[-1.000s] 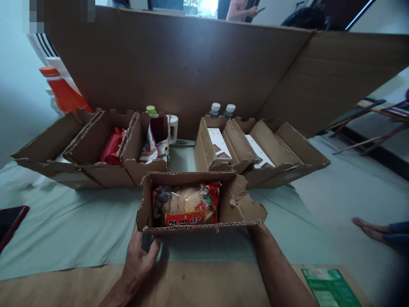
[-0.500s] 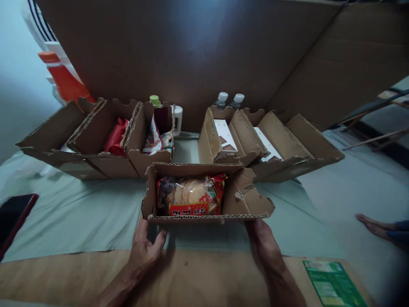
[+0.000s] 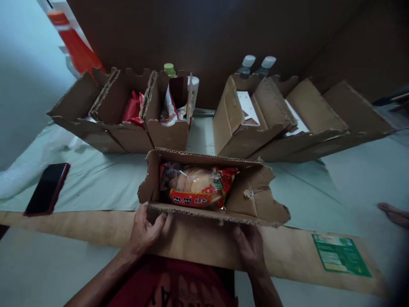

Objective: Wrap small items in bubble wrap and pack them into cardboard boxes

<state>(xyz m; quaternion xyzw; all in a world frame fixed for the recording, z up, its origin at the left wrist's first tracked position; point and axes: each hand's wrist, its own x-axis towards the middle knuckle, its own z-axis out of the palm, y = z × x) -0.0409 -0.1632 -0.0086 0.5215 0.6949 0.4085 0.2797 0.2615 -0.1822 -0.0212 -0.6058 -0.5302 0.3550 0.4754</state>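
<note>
Between my hands is a cardboard box (image 3: 262, 183) with an open top, lying lengthwise in front of me. Inside it lies a clear and red bag of rice crackers (image 3: 198, 185). My left hand (image 3: 145, 228) grips the box's near left corner, thumb along the near wall and fingers partly hidden by the cardboard. Under the near right part of the box is my right hand (image 3: 251, 245), its thumb against the wall and its fingertips out of sight. The box is tilted slightly, its right end nearer to me.
Behind it stand upright cardboard boxes in a left group (image 3: 128, 138) and a right group (image 3: 236, 143), with a gap between. A phone (image 3: 47, 187) lies left, a green packet (image 3: 341, 254) right. Bottles (image 3: 247, 64) stand behind; a person's foot (image 3: 394, 215) shows far right.
The box with the crackers has come nearer to my body, away from the row, and turned slightly. Both hands moved with it. The camera view has tipped downward, showing my red shirt.
</note>
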